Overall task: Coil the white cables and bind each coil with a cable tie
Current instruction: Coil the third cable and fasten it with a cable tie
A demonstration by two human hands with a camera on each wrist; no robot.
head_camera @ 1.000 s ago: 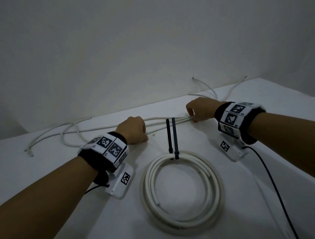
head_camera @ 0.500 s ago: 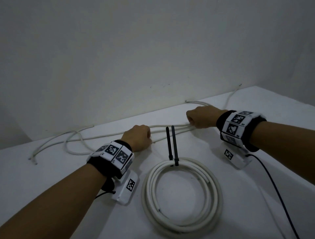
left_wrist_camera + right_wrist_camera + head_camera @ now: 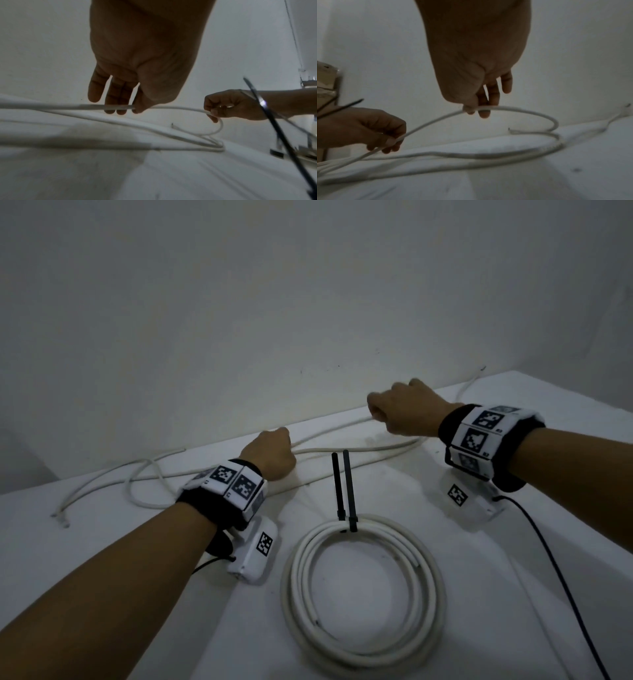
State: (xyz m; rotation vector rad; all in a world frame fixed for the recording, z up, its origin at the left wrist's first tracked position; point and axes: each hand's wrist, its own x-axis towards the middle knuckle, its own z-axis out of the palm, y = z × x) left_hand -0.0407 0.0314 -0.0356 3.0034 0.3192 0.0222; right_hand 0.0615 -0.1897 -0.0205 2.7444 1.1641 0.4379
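A loose white cable (image 3: 329, 431) runs along the back of the white table. My left hand (image 3: 270, 453) pinches it (image 3: 118, 107) between thumb and fingers just above the table. My right hand (image 3: 400, 409), raised higher and to the right, pinches the same cable (image 3: 488, 108); beyond that grip the cable curls down in a bend (image 3: 554, 124) to the table. A finished white coil (image 3: 363, 587) lies near me in the middle, bound by two black cable ties (image 3: 344, 484) whose tails point away.
The cable's slack loops (image 3: 137, 484) and loose ends lie at the back left. A grey wall (image 3: 308, 302) stands right behind the table. A black wire (image 3: 561, 577) trails from my right wrist over the table's right side.
My right hand has lifted the cable up and to the right, off the table. My left hand has slid slightly right along the cable, keeping its grip.
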